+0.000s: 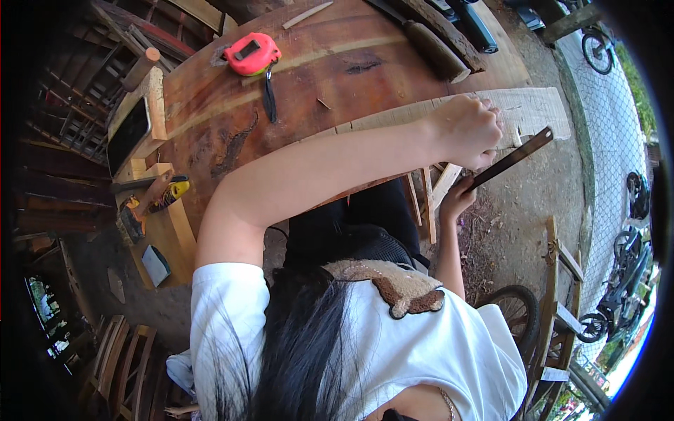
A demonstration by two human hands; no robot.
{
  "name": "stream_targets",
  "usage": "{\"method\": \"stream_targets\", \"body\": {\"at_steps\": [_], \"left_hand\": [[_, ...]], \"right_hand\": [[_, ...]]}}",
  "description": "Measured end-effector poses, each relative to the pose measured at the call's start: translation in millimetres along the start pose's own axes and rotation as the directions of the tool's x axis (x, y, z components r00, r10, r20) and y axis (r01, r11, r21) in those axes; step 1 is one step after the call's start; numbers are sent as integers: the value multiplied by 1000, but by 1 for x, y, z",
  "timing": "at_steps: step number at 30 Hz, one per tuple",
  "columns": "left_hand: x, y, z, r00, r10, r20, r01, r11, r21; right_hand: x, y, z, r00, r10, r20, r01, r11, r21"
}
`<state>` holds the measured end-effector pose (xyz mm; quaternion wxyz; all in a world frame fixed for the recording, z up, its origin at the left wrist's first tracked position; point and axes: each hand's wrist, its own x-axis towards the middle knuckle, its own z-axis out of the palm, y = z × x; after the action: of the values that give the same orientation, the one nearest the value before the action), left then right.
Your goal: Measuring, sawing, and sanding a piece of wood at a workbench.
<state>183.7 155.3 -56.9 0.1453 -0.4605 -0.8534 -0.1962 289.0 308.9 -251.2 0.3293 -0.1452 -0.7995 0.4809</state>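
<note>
Reaching across to the right, my left hand is curled over the pale rough plank along the table's edge; what its fingers hold, if anything, is hidden. Just below it, beyond the plank, my right hand grips a long, flat dark tool, slanting up to the right. Higher on the reddish wooden tabletop lie a pink tape measure with a black strap and a thin wood sliver. At the top right are a long dark wooden tool and a dark teal object.
At left, a phone leans by wood blocks, near yellow-handled tools. Wooden frames and part of another person are at lower left. A wooden frame, a wheel, a mesh fence and motorbikes are at right.
</note>
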Motion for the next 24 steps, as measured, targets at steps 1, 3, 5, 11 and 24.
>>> {"method": "stream_targets", "body": {"at_steps": [1,3,5,11,24], "left_hand": [[0,0,1,1000,4,0,-4,1000,-4],[0,1,1,1000,6,-5,-6,1000,-8],[-1,2,-1,1000,1,-11,-1,1000,-6],[-3,0,-2,1000,10,-27,-11,999,-41],[-3,-1,2,999,-4,-36,3,1000,-30]], "right_hand": [[-12,12,-1,1000,-5,0,5,1000,5],[-31,29,-7,995,83,46,-81,996,-38],[-44,24,-12,987,163,15,-163,986,36],[-5,0,-17,987,156,-38,-146,970,193],[-36,12,-24,978,196,74,-202,977,76]]}}
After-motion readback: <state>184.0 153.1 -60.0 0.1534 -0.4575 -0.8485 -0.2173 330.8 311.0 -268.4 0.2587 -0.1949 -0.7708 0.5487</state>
